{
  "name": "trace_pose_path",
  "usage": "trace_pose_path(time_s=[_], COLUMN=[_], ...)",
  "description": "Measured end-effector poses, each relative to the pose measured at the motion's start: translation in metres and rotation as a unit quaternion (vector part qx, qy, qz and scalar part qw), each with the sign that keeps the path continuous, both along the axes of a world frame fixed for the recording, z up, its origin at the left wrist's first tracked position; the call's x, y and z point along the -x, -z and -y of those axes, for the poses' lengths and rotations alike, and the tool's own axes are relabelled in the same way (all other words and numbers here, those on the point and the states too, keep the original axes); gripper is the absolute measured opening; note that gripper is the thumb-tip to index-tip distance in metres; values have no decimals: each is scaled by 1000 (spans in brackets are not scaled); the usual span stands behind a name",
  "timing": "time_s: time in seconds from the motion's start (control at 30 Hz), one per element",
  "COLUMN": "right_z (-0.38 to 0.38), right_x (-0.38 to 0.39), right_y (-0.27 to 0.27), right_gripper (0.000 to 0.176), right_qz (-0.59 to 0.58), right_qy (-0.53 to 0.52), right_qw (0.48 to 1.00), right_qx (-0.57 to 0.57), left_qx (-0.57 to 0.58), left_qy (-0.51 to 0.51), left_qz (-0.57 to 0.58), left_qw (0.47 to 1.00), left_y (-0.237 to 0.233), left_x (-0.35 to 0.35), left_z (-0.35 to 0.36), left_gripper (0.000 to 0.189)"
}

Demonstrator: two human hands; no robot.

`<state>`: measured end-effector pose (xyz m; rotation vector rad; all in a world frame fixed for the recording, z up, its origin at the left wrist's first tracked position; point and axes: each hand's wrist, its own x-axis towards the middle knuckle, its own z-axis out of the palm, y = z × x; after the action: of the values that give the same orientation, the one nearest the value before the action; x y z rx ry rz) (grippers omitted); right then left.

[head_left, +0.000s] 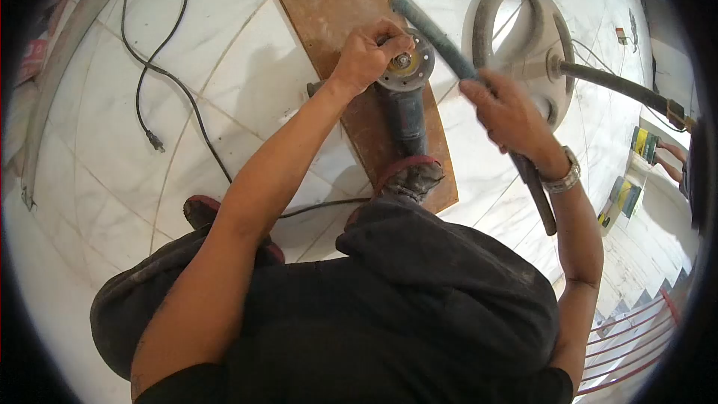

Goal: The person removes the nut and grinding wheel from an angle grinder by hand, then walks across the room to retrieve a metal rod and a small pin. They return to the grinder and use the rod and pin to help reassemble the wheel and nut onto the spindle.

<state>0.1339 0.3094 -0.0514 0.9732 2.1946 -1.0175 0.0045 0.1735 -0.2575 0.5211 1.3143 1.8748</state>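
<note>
An angle grinder (pixel 406 116) lies on a brown wooden board (pixel 329 0), its round perforated disc (pixel 420 78) facing up with a nut in the centre. My left hand (pixel 368 56) is closed over the disc's left side, fingertips close to the nut; what they pinch is hidden. A shoe (pixel 410 178) rests on the grinder's rear end. In my right hand (pixel 512 116), fingers wrapped round it, is a long bluish-grey bar (pixel 437 37), tilted, its upper end just above the disc. The hand is slightly blurred.
A black power cord (pixel 153 67) with a plug loops over the marble floor tiles at left. A dusty rounded machine with a hose (pixel 621 86) stands at right. Boxes (pixel 643 144) and another person's hand (pixel 671 157) appear at far right, above red railings (pixel 636 348).
</note>
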Motion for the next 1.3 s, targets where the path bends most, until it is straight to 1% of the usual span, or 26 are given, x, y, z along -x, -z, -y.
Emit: trace_pose_path(time_s=[0.03,0.07,0.13,0.17,0.2,0.23,0.27,0.3,0.4,0.43,0.5,0.53,0.63,0.73,0.77,0.83,0.87,0.97,1.03,1.13,1.2,1.3], right_z=[1,-1,-8,-9,0,-5,-10,4,5,2,-7,-9,-10,-11,-11,-10,-11,-9,-7,-1,-1,-4], right_x=[-2,2,2,0,-2,-10,-18,-3,-1,-2,0,0,-3,-6,-9,-12,-11,-11,-9,-6,-9,-12], right_y=[-2,-8,-4,-2,3,15,27,6,-4,-5,-8,-8,-3,2,2,2,2,4,4,0,1,6], right_gripper=[43,42,41,40,40,40,41,41,40,40,41,42,42,43,43,43,43,42,42,42,41,41], right_qz=[-17,-31,-90,-122,-86,-78,-85,32,-39,-76,-157,-169,-192,-193,-194,-199,-197,-187,-180,-172,-169,-185], right_qy=[20,55,106,132,104,-24,-146,-16,36,71,140,146,183,189,177,154,161,180,174,184,171,152], right_qw=[1000,997,990,983,989,996,985,998,999,995,977,975,964,962,964,967,967,964,967,966,970,970], right_qx=[-13,-36,-32,-29,-53,-48,-43,43,-10,8,42,15,33,50,43,28,36,53,51,51,42,41], left_qx=[-11,-10,-11,0,11,21,9,-2,-6,-6,3,8,24,-31,-6,41,53,41,31,10,13,19], left_qy=[-3,1,4,7,9,12,9,6,6,6,-7,-12,34,-54,-76,-119,-147,-93,-77,-56,-28,28], left_qz=[-13,3,31,22,10,-1,-2,-3,35,52,-11,-42,-46,-69,-79,-102,-88,90,85,76,60,23], left_qw=[1000,1000,999,1000,1000,1000,1000,1000,999,999,1000,999,998,996,994,987,984,991,993,995,998,999], left_y=[5,9,9,7,6,3,2,1,4,4,1,-1,-7,-18,-21,-41,-43,-29,-23,-24,-26,-20], left_x=[-3,-4,-4,-3,-2,0,0,0,-4,-4,0,2,32,62,65,56,39,-3,-10,15,25,21], left_z=[0,0,-1,0,0,0,1,0,3,1,-3,-6,-26,-48,-42,-13,-2,11,2,-13,-8,4], left_gripper=[9,9,9,9,9,8,8,8,7,7,11,12,19,26,27,29,20,29,27,25,24,22])
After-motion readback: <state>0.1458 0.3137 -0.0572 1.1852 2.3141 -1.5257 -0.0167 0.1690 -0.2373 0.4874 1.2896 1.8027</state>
